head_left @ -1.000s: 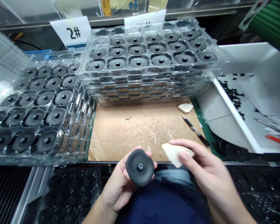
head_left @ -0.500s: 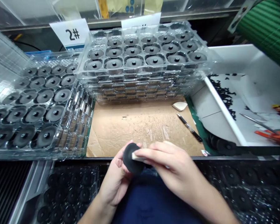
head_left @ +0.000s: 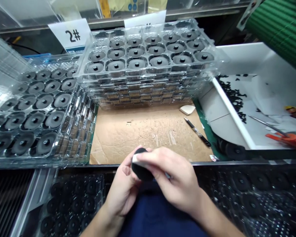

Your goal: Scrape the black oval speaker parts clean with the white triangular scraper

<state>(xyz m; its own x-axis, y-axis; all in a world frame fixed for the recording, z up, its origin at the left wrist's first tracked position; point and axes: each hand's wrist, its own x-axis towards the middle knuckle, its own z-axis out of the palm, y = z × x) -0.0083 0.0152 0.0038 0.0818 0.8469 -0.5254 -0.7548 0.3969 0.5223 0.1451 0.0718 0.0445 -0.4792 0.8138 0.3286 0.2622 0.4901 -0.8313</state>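
My left hand grips a round black disc by its edge, tilted in front of my body just below the table's front edge. Between the fingers of my right hand is a small white pad, pressed on the disc's face near its upper left rim. Most of the pad is covered by the fingers. Beyond the hands lies a cardboard sheet. On its right side are a pale wedge-shaped pad and a black pen.
Stacked clear trays of black discs stand at the back, with another stack at the left. To the right is a white bin with small black parts and a red-handled tool. More trays of discs sit low in front.
The white pad in my right hand has slid from the disc's middle to its upper left edge. The disc has tilted a little in my left hand. The whole view has shifted slightly.
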